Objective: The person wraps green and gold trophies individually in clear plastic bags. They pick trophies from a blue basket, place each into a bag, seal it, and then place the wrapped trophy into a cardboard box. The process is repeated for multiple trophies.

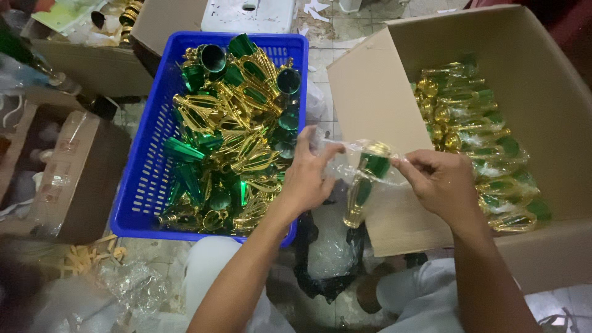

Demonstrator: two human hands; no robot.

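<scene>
Near edge: two bare forearms rise from the bottom of the view, over a lap in pale clothing and a heap of crumpled clear plastic (pixel 330 256).
Left hand (pixel 308 176): fingers pinched shut on the left edge of a thin clear plastic sleeve (pixel 345 161).
Right hand (pixel 441 182): thumb and fingers closed on the sleeve's right edge.
Held piece: a gold and green metallic plastic ornament (pixel 364 182) sits inside the sleeve, between the two hands, about equally near each.
Long axis: near-upright, gold base toward the lap, top tilted slightly right and far.
Left, far: blue plastic crate (pixel 139 185) heaped with loose, unwrapped gold and green pieces.
Right, far: open brown cardboard box (pixel 555 105) holding sleeved pieces in rows.
</scene>
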